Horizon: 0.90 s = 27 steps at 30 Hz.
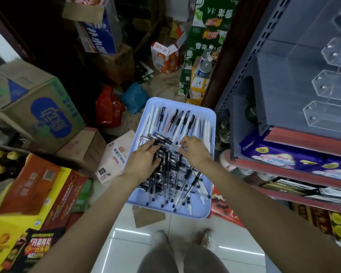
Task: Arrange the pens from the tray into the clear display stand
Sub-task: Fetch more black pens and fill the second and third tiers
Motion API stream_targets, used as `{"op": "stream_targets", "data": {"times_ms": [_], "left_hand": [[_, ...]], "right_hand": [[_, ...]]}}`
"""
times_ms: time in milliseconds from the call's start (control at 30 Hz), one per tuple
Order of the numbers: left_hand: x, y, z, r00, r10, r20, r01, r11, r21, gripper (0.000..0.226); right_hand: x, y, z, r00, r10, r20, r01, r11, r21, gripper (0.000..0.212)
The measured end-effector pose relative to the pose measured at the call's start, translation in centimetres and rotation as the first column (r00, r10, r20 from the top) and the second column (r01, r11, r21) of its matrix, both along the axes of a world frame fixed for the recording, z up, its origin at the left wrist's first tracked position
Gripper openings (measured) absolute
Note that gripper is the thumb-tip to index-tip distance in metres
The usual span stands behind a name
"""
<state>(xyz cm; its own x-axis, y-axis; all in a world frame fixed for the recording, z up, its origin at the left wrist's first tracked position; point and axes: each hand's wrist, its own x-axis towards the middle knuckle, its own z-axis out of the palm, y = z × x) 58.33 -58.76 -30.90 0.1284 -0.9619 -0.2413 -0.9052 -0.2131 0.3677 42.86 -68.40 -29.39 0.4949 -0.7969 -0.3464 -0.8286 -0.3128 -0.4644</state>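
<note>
Shelving unit point(242, 79): grey metal, filling the right of the frame; packaged goods are stacked on its lower tiers.

Clear display stand point(311, 62): set on the upper shelf, upper right of the frame; a stepped row of transparent hexagonal compartments is seen along its right side.

Cardboard cartons point(34, 107): piled across the left half and upper centre of the frame.

Tray point(212, 123): pale blue, rectangular, at frame centre, just left of the shelving.

Pens point(171, 174): heaped in the tray; black-capped clear ones lie in the nearer half, white ones and further black ones along the far end.

Left hand point(144, 160): laid on the heap at centre, fingers curled round several black pens.

Right hand point(195, 148): just right of the left, thumb and fingertips narrowed in a pinch on one pen.
</note>
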Motion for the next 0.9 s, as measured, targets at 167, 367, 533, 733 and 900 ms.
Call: {"op": "stream_targets", "data": {"times_ms": [167, 367, 533, 733, 900], "left_hand": [[0.2, 0.1, -0.6, 0.998, 0.019, -0.063, -0.020, 1.000, -0.016, 0.053], [0.1, 0.5, -0.6, 0.990, 0.049, -0.131, -0.057, 0.997, -0.056, 0.052], [0.2, -0.1, 0.9, 0.970, 0.080, -0.228, -0.115, 0.982, -0.147, 0.043], [-1.0, -3.6, 5.0, 0.849, 0.172, -0.499, -0.242, 0.967, -0.080, 0.030], [-3.7, -8.3, 10.1, 0.570, 0.192, -0.799, -0.410, 0.909, -0.074, 0.040]], "right_hand": [[1.4, -0.6, -0.1, 0.998, 0.005, -0.064, -0.003, 1.000, 0.026, 0.023], [2.3, -1.2, 0.1, 0.986, 0.049, -0.157, -0.039, 0.997, 0.061, 0.022], [1.0, -1.3, 0.5, 1.000, -0.020, -0.004, 0.020, 0.999, 0.041, 0.026], [-0.8, -1.6, 4.2, 0.910, -0.157, 0.383, 0.133, 0.987, 0.089, 0.029], [-2.1, -2.2, 9.2, 0.844, -0.162, 0.511, 0.131, 0.987, 0.096, 0.026]]}}
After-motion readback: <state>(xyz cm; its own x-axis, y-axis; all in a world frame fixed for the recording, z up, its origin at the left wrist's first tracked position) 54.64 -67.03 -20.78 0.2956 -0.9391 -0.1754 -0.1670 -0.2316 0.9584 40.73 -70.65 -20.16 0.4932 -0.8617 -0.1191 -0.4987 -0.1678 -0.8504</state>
